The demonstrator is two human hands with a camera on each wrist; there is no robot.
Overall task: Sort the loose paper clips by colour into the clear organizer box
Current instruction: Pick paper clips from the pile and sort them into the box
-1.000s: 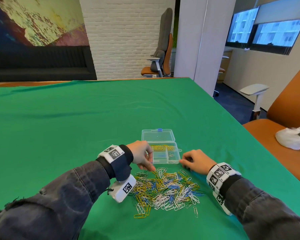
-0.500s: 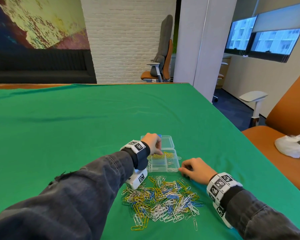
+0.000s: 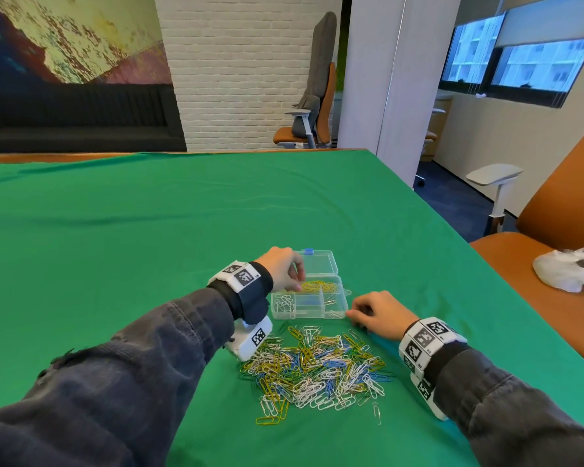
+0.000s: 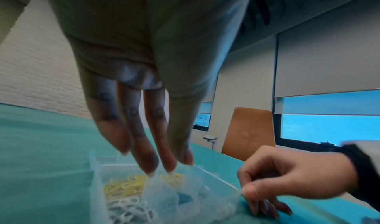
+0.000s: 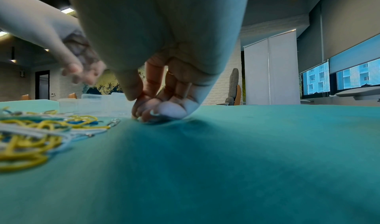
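Since a second ago, left hand (image 3: 283,268) is no longer at the pile's far edge; it is now hanging over the box's back compartment, while right hand (image 3: 378,313) is staying put by the box corner.

Green cloth (image 3: 149,237) is covering the table. Orange chair (image 3: 560,230) is sitting at the right with a white bag (image 3: 570,268) on its seat.

Pile (image 3: 314,364) of mixed yellow, blue, green and white clips is lying on the cloth just in front of the box, between the two forearms. A few strays are lying at its near edge.

Box (image 3: 309,299) is sitting open on the cloth, lid (image 3: 317,262) folded back flat behind it. Yellow clips (image 3: 317,286) are filling the back compartment, white clips (image 3: 283,303) the front-left one, blue bits showing in a middle one in the left wrist view.

Left hand is pointing fingers (image 4: 148,154) downward, loosely straight, tips just above the yellow clips, not gripping anything I can see. Right hand is resting on the cloth, fingers (image 5: 152,110) curled under with tips on the fabric, thumb touching the box's front-right corner; cannot tell whether it is pinching a clip.
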